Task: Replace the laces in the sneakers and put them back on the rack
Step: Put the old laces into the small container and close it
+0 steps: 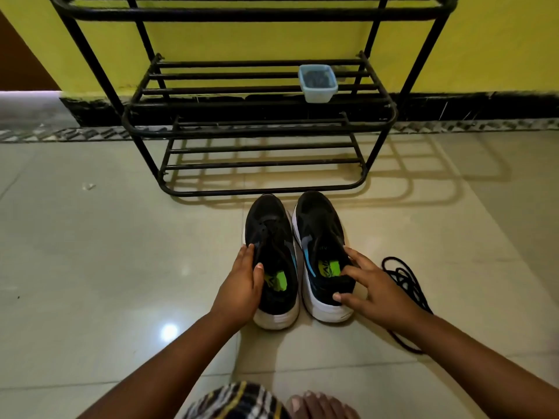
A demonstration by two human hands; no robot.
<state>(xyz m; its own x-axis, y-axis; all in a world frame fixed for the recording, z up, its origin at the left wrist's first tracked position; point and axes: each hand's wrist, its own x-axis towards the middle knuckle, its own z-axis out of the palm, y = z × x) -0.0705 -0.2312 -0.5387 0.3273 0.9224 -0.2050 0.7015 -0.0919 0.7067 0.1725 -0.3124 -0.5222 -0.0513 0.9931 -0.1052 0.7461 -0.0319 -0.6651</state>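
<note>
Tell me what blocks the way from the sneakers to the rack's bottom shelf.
Nothing visible does. The left sneaker and right sneaker stand toes toward the rack, with bare floor between. The tub sits on a higher shelf, and the loose lace lies off to the right.

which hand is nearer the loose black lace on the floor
Right. The right hand grips the right sneaker with the loose lace just beside it on the floor. The left hand holds the left sneaker, both shoes away from it.
</note>
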